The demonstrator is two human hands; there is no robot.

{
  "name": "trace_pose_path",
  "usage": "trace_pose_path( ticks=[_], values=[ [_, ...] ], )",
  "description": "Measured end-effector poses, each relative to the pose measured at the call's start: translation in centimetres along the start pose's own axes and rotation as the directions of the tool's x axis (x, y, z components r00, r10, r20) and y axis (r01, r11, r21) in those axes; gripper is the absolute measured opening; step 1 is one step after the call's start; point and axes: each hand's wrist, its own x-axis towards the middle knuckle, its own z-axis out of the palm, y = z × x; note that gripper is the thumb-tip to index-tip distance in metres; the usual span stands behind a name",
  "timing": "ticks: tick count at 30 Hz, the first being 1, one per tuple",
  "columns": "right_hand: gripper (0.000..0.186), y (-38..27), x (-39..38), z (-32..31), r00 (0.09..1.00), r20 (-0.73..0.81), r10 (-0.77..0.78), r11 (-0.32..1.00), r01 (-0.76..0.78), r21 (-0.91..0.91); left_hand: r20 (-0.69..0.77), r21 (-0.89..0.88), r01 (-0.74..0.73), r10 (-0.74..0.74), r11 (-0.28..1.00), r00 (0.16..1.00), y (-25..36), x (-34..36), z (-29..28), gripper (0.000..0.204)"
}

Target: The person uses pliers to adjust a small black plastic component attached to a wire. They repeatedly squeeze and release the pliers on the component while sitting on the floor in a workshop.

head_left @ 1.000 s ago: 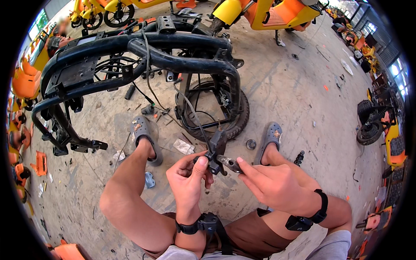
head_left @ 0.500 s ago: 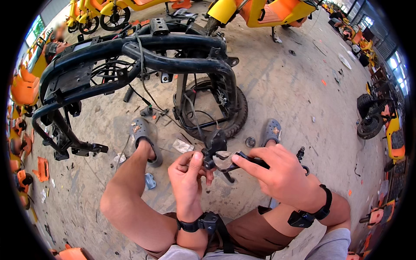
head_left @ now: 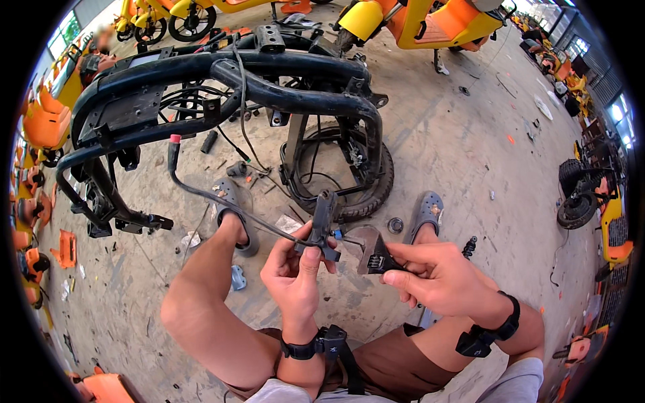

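My left hand (head_left: 295,272) grips a black brake-lever-like part (head_left: 325,218) between thumb and fingers, in front of my knees. A dark cable (head_left: 225,201) runs from that part up to the left and ends in a pinkish-red tip. Closed around an adjustable wrench (head_left: 376,258) with grey jaws and a black body, my right hand (head_left: 437,275) is just right of the part. The wrench's jaws are apart from the part by a small gap. Its handle is mostly hidden by my fingers.
A black scooter frame (head_left: 295,101) with cables stands ahead, a wheel (head_left: 386,181) lying beneath its right end. A round black piece (head_left: 395,226) and a shock absorber (head_left: 469,247) lie near my right shoe. Yellow-orange scooters (head_left: 437,27) stand at the back.
The wrench has come off the black part and turned, its jaws now pointing upward. The part has tilted in my left hand, and its cable now extends out to the left.
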Motion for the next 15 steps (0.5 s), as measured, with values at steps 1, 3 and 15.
trace_pose_path(
  ticks=[1, 3, 15],
  values=[
    [0.042, -0.12, 0.10, -0.12, 0.998, 0.036, 0.048, 0.998, -0.049, 0.027, 0.004, -0.002, 0.004, -0.004, 1.000, 1.000, 0.00, -0.19, -0.10, 0.037],
    [0.043, -0.05, 0.23, -0.21, 0.996, 0.058, 0.068, 0.994, -0.073, 0.084, 0.009, -0.010, 0.010, -0.009, 1.000, 1.000, 0.10, -0.33, -0.03, 0.037],
    [0.041, 0.30, 0.57, -0.53, 0.985, 0.148, 0.084, 0.966, -0.117, 0.229, 0.030, 0.045, -0.007, 0.006, 0.999, 1.000, 0.49, -0.63, 0.33, 0.038]
  ],
)
